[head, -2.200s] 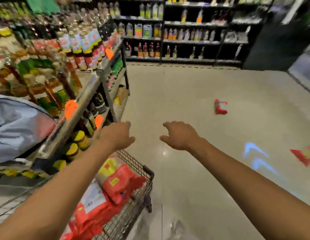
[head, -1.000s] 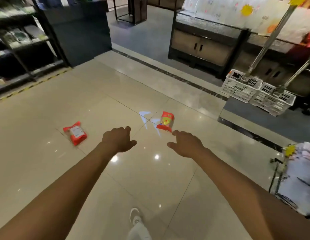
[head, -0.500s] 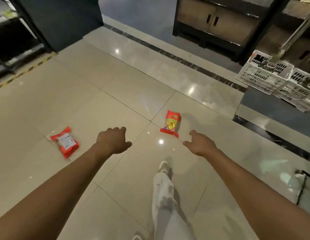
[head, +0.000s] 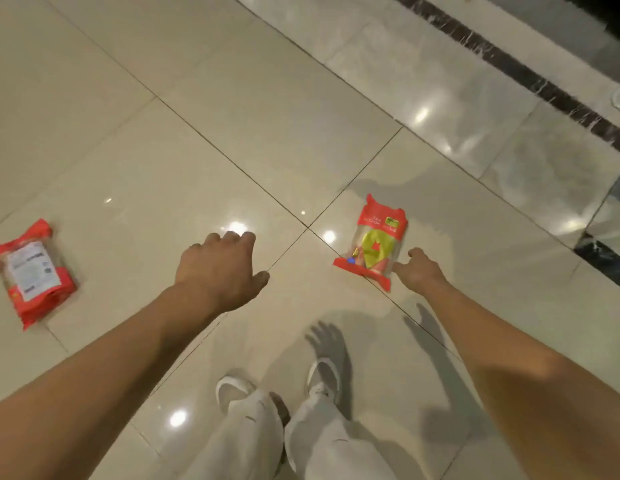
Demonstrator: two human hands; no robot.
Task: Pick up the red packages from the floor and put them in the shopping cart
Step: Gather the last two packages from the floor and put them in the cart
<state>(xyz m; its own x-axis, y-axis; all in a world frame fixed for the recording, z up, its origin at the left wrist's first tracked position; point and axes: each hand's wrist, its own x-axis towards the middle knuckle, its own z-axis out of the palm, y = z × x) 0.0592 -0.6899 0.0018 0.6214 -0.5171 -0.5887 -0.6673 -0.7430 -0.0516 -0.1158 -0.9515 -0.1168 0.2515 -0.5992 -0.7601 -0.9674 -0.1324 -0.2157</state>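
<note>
Head view, only view given. Looking down at glossy tiled floor. Red package flat on the floor, front face up, yellow print in the clear window. Lies ahead and right of the shoes, just past a tile joint. Long axis roughly near-to-far, header end far, sealed bottom end near and swung slightly left.

Right hand low, right at the near right corner of that package. Fingers spread, partly bent, nothing gripped. One fingertip at the package's side edge; touching or just short, cannot tell. Package sits left of and slightly beyond the hand, so likely a short sideways reach, then a pinch across the short width near the bottom corner.

Left hand higher up, knuckles to camera, fingers loosely curled down, holding nothing. Well apart from that package, across the tile joint. Clearly the farther hand for this pick.

Second red package far left on the floor, label side up, tilted, well apart from both hands; nearer the left hand than the right. Probably the later pick.

Dark strip in the floor at top right. Shopping cart not in view, so carry direction unknown.
</note>
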